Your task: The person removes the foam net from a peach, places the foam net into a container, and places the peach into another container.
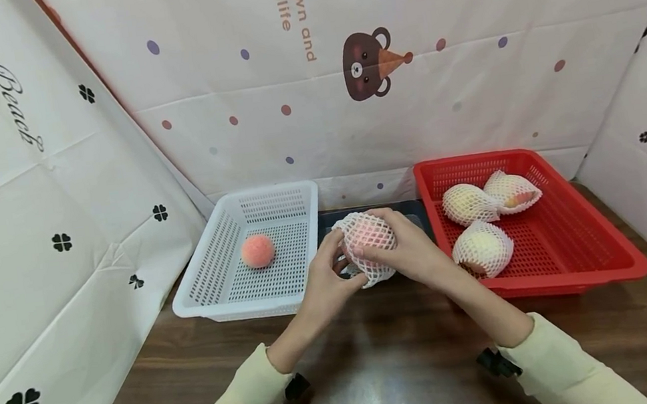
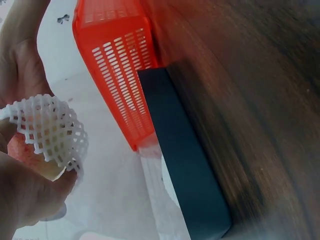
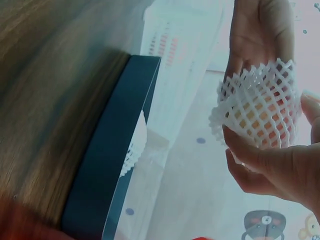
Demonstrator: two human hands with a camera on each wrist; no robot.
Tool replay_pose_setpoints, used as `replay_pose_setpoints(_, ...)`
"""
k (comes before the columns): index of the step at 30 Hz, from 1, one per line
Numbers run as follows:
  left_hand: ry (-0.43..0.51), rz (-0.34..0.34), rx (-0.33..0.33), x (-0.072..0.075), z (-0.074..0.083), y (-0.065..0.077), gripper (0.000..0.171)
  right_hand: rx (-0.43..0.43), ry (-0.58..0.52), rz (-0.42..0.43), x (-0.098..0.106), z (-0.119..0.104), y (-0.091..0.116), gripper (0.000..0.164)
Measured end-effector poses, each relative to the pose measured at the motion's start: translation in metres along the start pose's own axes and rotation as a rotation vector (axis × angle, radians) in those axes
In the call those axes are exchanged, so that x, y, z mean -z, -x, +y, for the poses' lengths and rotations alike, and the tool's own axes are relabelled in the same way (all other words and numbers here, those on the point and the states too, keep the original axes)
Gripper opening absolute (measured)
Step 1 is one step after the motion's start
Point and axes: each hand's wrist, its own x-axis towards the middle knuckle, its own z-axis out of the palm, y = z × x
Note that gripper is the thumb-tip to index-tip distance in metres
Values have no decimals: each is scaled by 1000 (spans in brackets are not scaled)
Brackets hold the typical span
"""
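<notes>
The left hand [image 1: 328, 274] and right hand [image 1: 412, 245], both with curved fingers, hold a net-wrapped pink fruit [image 1: 371, 233] above the dark tray [image 2: 187, 160].

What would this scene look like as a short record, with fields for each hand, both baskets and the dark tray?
Left hand: holds the netted pink fruit
Right hand: grips the same fruit from the other side
White basket: one round pink fruit, no net
Red basket: three netted fruits
Dark tray: between the baskets; white netting partly visible inside
</notes>
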Motion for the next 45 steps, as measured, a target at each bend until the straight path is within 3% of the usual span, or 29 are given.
replay_pose_setpoints(5,8,35,-33,3,1,1,75,25,-163,-106,5,-2,1,67)
replay_pose_setpoints(10,74,16,-77,8,3,3,74,29,-282,-209,15,-1,0,60)
replay_pose_setpoints(17,126,-19,-123,13,4,4,73,25,-349,-209,21,-1,0,63)
replay_pose_setpoints(23,127,-39,-145,20,5,7,74,1,-394,-175,25,0,1,54)
replay_pose_setpoints(30,96,-58,-132,32,8,16,81,-48,-313,-109,28,7,4,42)
replay_pose_setpoints(39,28,27,-153,50,14,21,84,-52,-159,19,47,13,3,35)
replay_pose_setpoints(45,-56,64,-119,63,13,23,84,10,64,123,58,15,-7,29)
